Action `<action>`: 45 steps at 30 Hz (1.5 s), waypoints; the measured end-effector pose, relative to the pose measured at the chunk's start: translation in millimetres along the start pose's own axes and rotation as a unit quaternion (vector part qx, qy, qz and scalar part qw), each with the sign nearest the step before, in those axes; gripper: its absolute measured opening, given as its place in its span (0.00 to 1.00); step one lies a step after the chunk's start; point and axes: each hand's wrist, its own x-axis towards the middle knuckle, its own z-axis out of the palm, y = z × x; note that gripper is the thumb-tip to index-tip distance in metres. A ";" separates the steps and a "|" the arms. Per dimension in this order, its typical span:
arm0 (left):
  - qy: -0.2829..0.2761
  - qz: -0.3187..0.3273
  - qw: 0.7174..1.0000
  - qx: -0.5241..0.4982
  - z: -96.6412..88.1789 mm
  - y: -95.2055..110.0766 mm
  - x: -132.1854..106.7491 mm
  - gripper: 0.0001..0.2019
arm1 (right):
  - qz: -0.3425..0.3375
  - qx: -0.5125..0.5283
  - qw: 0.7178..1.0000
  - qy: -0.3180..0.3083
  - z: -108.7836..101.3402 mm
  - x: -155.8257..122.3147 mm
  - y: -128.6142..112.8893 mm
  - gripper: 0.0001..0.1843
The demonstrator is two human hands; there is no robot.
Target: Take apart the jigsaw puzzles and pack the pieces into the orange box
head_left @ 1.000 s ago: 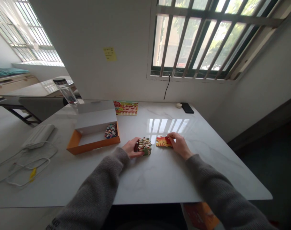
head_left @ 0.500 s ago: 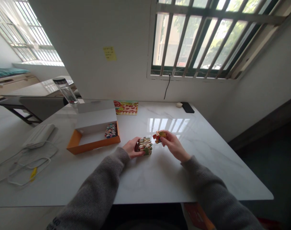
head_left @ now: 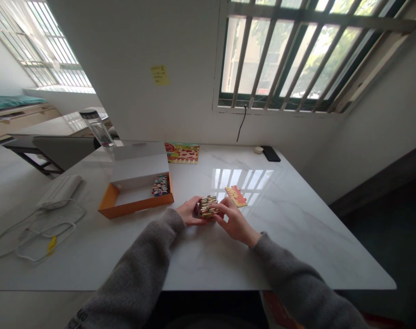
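Note:
My left hand (head_left: 190,211) is wrapped around a stack of jigsaw puzzle pieces (head_left: 208,207), their edges facing up, just above or on the table. At the right end of the stack, my right hand (head_left: 234,220) has its thumb and fingers on the pieces; whether it pinches a single one is too small to tell. Beyond the right hand, a yellow and red puzzle piece (head_left: 236,196) lies flat on the white table (head_left: 208,260). To the left stands an orange box (head_left: 135,204) with its lid raised, more puzzle pieces (head_left: 160,185) standing at its right end.
A colourful picture card (head_left: 183,153) lies by the wall. At the back right are a black phone (head_left: 271,154) and a small white object (head_left: 259,150). On the left are a clear bottle (head_left: 98,130), a white device (head_left: 60,192) and its looping cable (head_left: 33,259).
My right hand has let go of the yellow and red puzzle piece, which now lies on the table, and has moved left to the stack. My left hand still holds the stack.

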 end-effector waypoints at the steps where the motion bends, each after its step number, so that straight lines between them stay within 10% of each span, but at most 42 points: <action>1: -0.002 -0.003 1.000 -0.001 1.1 0.6 0.3 0.37 | 0.003 0.004 1.000 -0.002 -3.2 0.9 2.6 0.17; 9: 0.044 0.028 0.985 0.165 10.9 7.2 2.8 0.32 | 0.162 -0.291 0.940 0.077 -54.5 10.3 68.8 0.20; 16: 0.022 0.055 0.980 0.188 15.8 14.8 0.8 0.34 | 0.263 -0.418 0.870 0.002 -36.5 39.8 69.2 0.30; 21: 0.024 0.054 0.975 0.215 17.7 17.0 1.3 0.33 | 0.267 -0.354 0.895 -0.041 -33.9 54.8 74.2 0.29; 28: 0.038 0.064 0.974 0.212 20.4 14.8 1.8 0.28 | 0.143 -0.254 0.955 0.059 -33.8 51.6 77.6 0.13; 35: 0.035 0.048 0.972 0.227 20.6 14.1 4.9 0.29 | 0.131 0.106 0.971 0.171 -61.1 46.2 59.3 0.12; 39: 0.041 0.033 0.973 0.226 20.5 15.0 4.4 0.31 | 0.121 0.242 0.963 0.018 -67.6 30.9 21.4 0.13; 45: 0.041 0.033 0.984 0.169 14.9 12.5 -5.1 0.51 | 0.027 0.069 0.993 -0.091 -34.9 14.1 -7.7 0.05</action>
